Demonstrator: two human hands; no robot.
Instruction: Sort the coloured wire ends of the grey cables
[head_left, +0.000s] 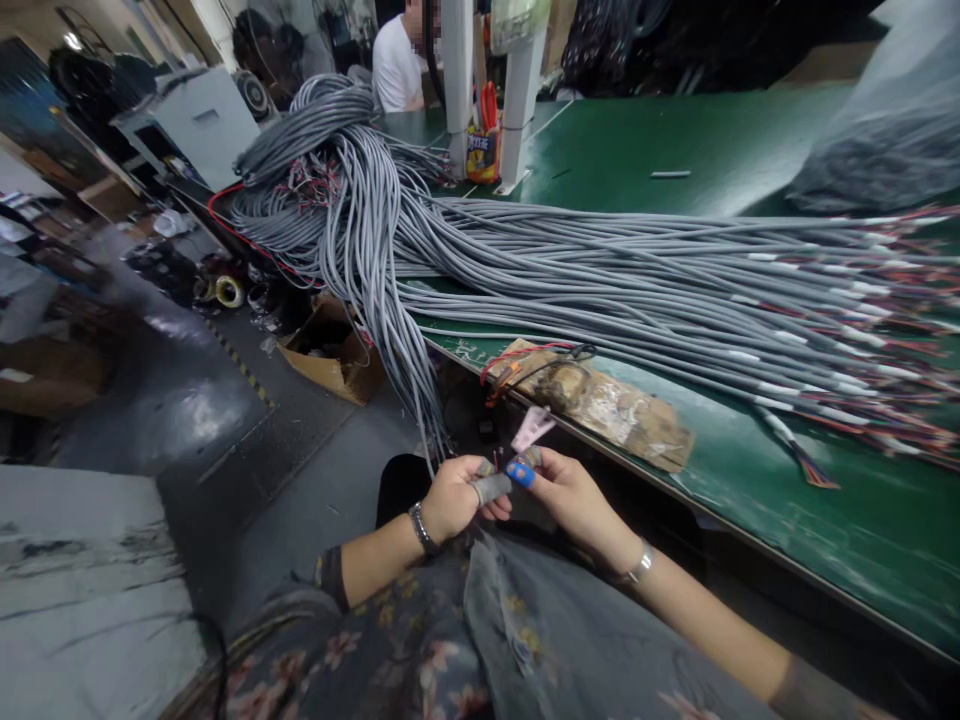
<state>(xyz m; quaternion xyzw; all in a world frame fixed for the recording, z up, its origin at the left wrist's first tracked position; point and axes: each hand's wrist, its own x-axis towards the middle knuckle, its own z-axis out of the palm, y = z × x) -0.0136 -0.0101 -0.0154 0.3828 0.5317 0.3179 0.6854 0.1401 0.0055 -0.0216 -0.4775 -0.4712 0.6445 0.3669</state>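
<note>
My left hand is closed in a pinch, its fingertips wrapped in greyish tape, where grey cables hang down off the bench. It appears to grip the end of one cable, though the fingers mostly cover it. Close against it, my right hand pinches too, with blue tape on the thumb; what lies in that pinch is too small and hidden to name. A pale pink clip sits just beyond my fingertips at the bench edge.
On the green bench lies a large bundle of grey cables with stripped coloured ends. Stained cardboard rests by its edge, near red and black leads. An open carton stands on the floor. A person in white is behind.
</note>
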